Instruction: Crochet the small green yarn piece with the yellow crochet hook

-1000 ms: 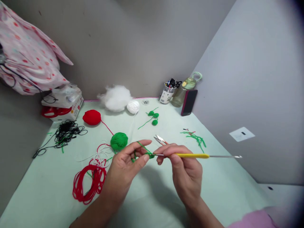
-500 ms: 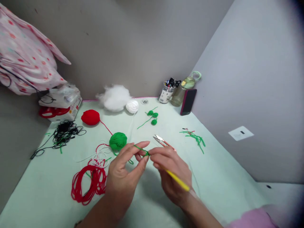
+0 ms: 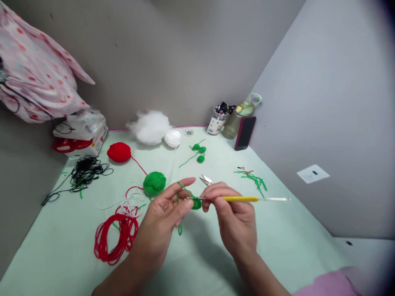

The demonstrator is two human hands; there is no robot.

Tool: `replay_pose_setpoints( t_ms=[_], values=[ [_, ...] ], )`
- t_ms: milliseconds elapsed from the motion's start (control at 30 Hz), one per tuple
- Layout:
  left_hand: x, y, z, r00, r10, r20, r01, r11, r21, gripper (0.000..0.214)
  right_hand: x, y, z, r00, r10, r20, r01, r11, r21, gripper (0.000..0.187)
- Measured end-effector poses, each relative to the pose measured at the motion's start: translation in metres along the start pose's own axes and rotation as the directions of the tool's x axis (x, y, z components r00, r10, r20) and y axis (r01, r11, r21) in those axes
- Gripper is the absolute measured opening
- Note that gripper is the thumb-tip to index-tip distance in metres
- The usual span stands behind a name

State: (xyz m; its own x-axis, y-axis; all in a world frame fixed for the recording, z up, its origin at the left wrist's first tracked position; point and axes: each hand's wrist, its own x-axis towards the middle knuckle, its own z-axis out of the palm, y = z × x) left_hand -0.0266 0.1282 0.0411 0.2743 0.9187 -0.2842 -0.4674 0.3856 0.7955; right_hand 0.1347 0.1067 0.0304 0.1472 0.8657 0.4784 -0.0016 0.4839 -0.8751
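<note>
In R grip (image 3: 236, 222), holding yellow hook (image 3: 240, 199) at green crochet piece (image 3: 196, 204); in L grip (image 3: 165, 213), pinching it, nr scissors (image 3: 207, 180) & green ball (image 3: 154, 183) on surface (image 3: 293, 230).

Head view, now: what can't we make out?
All in the head view:
- Green crochet piece: partly covered by the left hand; stitches too small to count.
- Yellow-handled hook: the gripped stretch is hidden by the fingers of the right hand.
- Snips: handles hidden behind the right hand.
- Spotted cloth: cut off by the left edge.
- Cup label: print too small to read.
</note>
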Motion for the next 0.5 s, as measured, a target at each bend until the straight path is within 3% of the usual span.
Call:
replay_pose_setpoints(
  t_ms=[133,267,333,400,500],
  values=[
    [-0.001,-0.011,0.001,1.000,0.024,-0.002,-0.024,0.999,0.035,0.042,-0.007,0.005,0.005,0.993,-0.112,0.041,0.118,0.972,-0.203,0.026],
    [0.000,-0.014,0.002,0.998,-0.063,-0.007,0.062,0.994,-0.092,0.050,-0.015,0.007,0.003,0.940,-0.306,0.149,0.340,0.825,-0.451,0.044],
    [0.001,-0.011,0.002,0.987,-0.152,0.051,0.158,0.973,-0.166,0.049,-0.014,0.006,0.000,0.960,-0.263,0.091,0.277,0.870,-0.408,0.037],
    [0.002,-0.006,0.001,0.981,-0.178,0.079,0.191,0.961,-0.201,0.044,-0.009,0.003,-0.003,0.991,-0.130,-0.020,0.121,0.961,-0.247,0.028],
    [0.004,-0.004,-0.003,0.996,-0.091,-0.002,0.090,0.988,-0.125,0.040,-0.002,0.002,-0.004,0.997,0.049,-0.053,-0.048,0.999,0.018,0.022]
  ],
)
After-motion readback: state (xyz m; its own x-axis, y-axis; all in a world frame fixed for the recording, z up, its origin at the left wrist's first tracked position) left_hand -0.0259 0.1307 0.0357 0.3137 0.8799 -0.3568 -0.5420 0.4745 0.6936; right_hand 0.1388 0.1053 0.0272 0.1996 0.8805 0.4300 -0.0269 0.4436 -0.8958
